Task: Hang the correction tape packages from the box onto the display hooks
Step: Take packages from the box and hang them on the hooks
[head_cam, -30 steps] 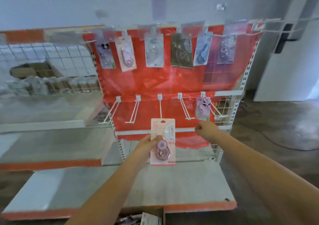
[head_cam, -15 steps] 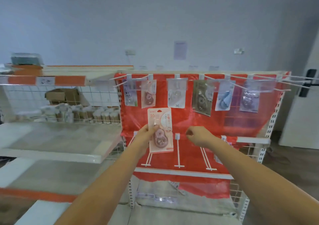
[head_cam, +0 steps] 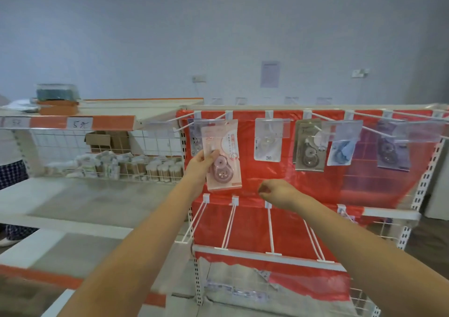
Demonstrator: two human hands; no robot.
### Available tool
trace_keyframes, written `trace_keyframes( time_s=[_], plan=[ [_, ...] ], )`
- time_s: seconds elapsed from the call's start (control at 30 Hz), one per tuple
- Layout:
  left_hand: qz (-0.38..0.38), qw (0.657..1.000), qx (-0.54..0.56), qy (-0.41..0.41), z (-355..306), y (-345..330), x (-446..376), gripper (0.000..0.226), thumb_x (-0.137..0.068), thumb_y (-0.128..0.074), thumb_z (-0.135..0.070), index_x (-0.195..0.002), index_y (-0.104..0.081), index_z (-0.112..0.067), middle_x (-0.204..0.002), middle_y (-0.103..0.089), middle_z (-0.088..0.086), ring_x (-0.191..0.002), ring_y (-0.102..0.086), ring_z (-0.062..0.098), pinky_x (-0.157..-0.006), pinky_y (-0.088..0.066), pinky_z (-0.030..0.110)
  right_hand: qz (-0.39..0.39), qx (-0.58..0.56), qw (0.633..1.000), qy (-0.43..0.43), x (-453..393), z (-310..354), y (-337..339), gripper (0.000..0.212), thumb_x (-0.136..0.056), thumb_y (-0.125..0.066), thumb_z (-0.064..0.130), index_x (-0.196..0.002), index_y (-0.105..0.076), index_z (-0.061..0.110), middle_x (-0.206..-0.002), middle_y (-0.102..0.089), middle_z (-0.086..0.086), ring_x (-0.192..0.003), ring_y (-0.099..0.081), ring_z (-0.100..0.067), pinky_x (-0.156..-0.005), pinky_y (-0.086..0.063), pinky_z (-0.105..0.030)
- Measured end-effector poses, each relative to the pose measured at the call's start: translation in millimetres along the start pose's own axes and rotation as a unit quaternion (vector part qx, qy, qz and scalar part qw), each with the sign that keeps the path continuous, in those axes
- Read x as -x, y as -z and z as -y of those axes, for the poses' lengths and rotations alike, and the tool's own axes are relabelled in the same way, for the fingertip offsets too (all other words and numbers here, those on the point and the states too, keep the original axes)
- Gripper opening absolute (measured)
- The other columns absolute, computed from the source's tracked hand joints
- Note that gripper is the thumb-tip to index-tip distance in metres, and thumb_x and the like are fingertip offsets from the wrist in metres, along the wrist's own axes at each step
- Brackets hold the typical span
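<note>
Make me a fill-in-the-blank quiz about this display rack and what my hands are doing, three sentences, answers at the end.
1. The pink correction tape package is held up by the ____ hand.
2. The right hand, with fingers loosely curled, holds ____.
3. The clear package on the upper row of hooks shows the number ____.

Missing words: left; nothing; 36

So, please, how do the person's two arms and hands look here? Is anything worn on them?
Both forearms are bare as far as the picture shows: no sleeve, glove, watch or bracelet is visible. The left hand and the right hand show no ring, though the picture is slightly blurred.
</note>
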State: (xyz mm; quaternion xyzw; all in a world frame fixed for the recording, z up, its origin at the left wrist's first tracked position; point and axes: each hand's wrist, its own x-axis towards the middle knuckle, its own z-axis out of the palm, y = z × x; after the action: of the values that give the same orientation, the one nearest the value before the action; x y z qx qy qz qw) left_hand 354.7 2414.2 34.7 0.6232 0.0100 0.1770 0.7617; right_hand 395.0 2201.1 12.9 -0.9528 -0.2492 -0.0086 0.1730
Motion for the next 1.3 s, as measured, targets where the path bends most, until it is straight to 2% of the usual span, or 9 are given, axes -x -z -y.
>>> trace_keyframes(
  time_s=[0.13, 0.53, 0.63, 0.73, 0.87, 1.03, 1.13, 1.23, 1.3],
  plan=[
    [0.004, 1.000, 0.006, 0.004, 2, 6, -3, 0.026, -0.081, -0.069, -0.029, -0.105, -0.065, -0.021, -0.113, -0.069, 0.008, -0.113, -0.061, 0.029, -0.103, -0.043, 0.051, 0.004, 0.005, 1.000, 0.004, -8, 12, -1, 0.028, -0.096, -0.048, 0.021, -0.119, -0.061, 0.013, -0.126, -0.060, -0.006, -0.114, -0.055, -0.022, -0.093, -0.043, -0.030],
    [-0.001, 0.999, -0.028, -0.023, 20, 26, -13, 0.020, -0.086, -0.066, -0.036, -0.103, -0.067, -0.024, -0.106, -0.072, 0.003, -0.106, -0.065, 0.028, -0.099, -0.046, 0.054, 0.019, 0.019, 1.000, 0.014, -34, 44, -22, 0.027, -0.095, -0.050, 0.023, -0.117, -0.060, 0.011, -0.122, -0.063, -0.006, -0.111, -0.057, -0.024, -0.090, -0.045, -0.033],
    [0.007, 1.000, -0.018, -0.024, 18, 28, -20, 0.016, -0.086, -0.066, -0.035, -0.100, -0.067, -0.026, -0.104, -0.072, 0.001, -0.105, -0.065, 0.024, -0.098, -0.048, 0.047, 0.025, 0.020, 0.999, 0.010, -38, 45, -26, 0.027, -0.096, -0.049, 0.023, -0.118, -0.059, 0.012, -0.122, -0.062, -0.006, -0.110, -0.057, -0.023, -0.089, -0.045, -0.032],
    [0.017, 1.000, -0.019, -0.010, 14, 27, -24, 0.019, -0.088, -0.063, -0.035, -0.102, -0.065, -0.021, -0.096, -0.072, -0.002, -0.093, -0.067, 0.017, -0.084, -0.053, 0.032, 0.023, 0.020, 0.999, 0.009, -42, 45, -27, 0.028, -0.097, -0.048, 0.023, -0.119, -0.058, 0.011, -0.123, -0.061, -0.007, -0.110, -0.056, -0.024, -0.088, -0.044, -0.031],
    [0.018, 0.998, -0.059, 0.021, 20, 27, -40, 0.027, -0.083, -0.067, -0.043, -0.103, -0.067, -0.025, -0.103, -0.072, -0.005, -0.105, -0.064, 0.018, -0.098, -0.047, 0.040, 0.025, 0.029, 0.999, 0.001, -46, 44, -28, 0.030, -0.096, -0.046, 0.023, -0.121, -0.058, 0.010, -0.123, -0.061, -0.008, -0.112, -0.055, -0.025, -0.090, -0.045, -0.034],
    [0.005, 0.994, -0.099, 0.041, 17, 17, -75, 0.024, -0.087, -0.065, -0.041, -0.100, -0.065, -0.020, -0.101, -0.069, -0.003, -0.103, -0.063, 0.019, -0.097, -0.048, 0.040, 0.033, 0.029, 0.999, -0.012, -54, 37, -30, 0.030, -0.095, -0.046, 0.021, -0.121, -0.060, 0.011, -0.124, -0.062, -0.007, -0.112, -0.056, -0.024, -0.093, -0.046, -0.034],
    [0.008, 0.991, -0.121, 0.050, 18, 12, -107, 0.033, -0.087, -0.066, -0.038, -0.107, -0.063, -0.012, -0.108, -0.066, 0.005, -0.106, -0.061, 0.025, -0.097, -0.047, 0.042, 0.037, 0.030, 0.998, -0.029, -58, 30, -32, 0.030, -0.095, -0.048, 0.022, -0.121, -0.060, 0.012, -0.124, -0.062, -0.007, -0.113, -0.056, -0.024, -0.092, -0.045, -0.033],
    [-0.001, 0.990, -0.126, 0.063, 20, 3, -137, 0.023, -0.090, -0.063, -0.023, -0.108, -0.062, -0.009, -0.101, -0.061, 0.007, -0.097, -0.055, 0.023, -0.083, -0.045, 0.030, 0.045, 0.035, 0.997, -0.051, -65, 22, -36, 0.030, -0.095, -0.049, 0.022, -0.120, -0.060, 0.011, -0.124, -0.062, -0.008, -0.113, -0.056, -0.025, -0.092, -0.044, -0.032],
    [-0.005, 0.989, -0.132, 0.072, 25, -3, -156, 0.007, -0.093, -0.058, -0.017, -0.089, -0.060, -0.012, -0.085, -0.058, 0.003, -0.088, -0.053, 0.023, -0.066, -0.044, 0.022, 0.057, 0.040, 0.996, -0.059, -67, 19, -39, 0.030, -0.094, -0.048, 0.019, -0.118, -0.062, 0.007, -0.122, -0.063, -0.011, -0.112, -0.057, -0.027, -0.094, -0.046, -0.034]
  ],
)
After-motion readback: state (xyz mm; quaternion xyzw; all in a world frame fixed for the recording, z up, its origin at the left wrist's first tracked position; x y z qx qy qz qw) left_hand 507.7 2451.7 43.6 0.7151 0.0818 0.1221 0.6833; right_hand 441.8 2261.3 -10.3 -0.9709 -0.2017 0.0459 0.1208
